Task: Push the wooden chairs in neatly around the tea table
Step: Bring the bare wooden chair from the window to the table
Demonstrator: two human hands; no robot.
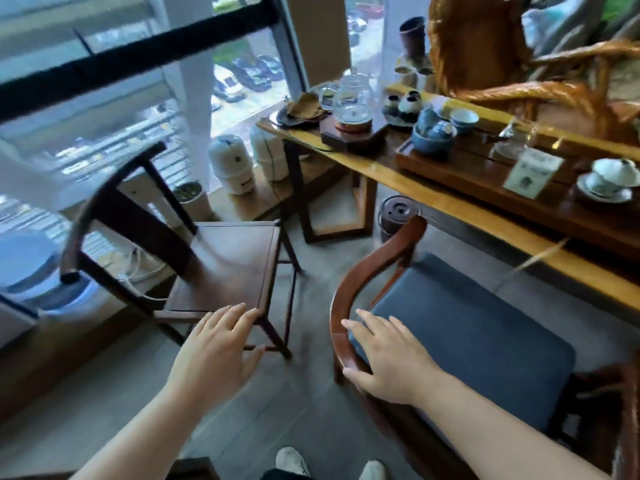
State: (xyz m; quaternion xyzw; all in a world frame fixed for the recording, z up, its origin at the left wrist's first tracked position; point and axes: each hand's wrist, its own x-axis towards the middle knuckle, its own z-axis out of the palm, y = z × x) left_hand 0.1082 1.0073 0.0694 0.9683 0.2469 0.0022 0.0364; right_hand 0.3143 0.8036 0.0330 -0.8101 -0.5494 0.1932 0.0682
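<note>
A dark wooden chair (pixel 228 261) stands at the left, turned away from the long tea table (pixel 460 206), its curved back toward the window. My left hand (pixel 214 355) hovers open by the near corner of its seat, fingertips at the edge. A reddish armchair (pixel 367 271) with a blue cushion (pixel 474 330) stands at the right beside the table. My right hand (pixel 388 358) lies open over its curved arm rail, fingers spread onto the cushion edge.
The table carries a glass kettle (pixel 353 98), blue teacups (pixel 434 133), a wooden tea tray (pixel 485 174) and a white lidded cup (pixel 609 178). White canisters (pixel 235 164) and a small pot sit by the window. A dark round bin (pixel 398 216) stands under the table. My shoes show at the bottom.
</note>
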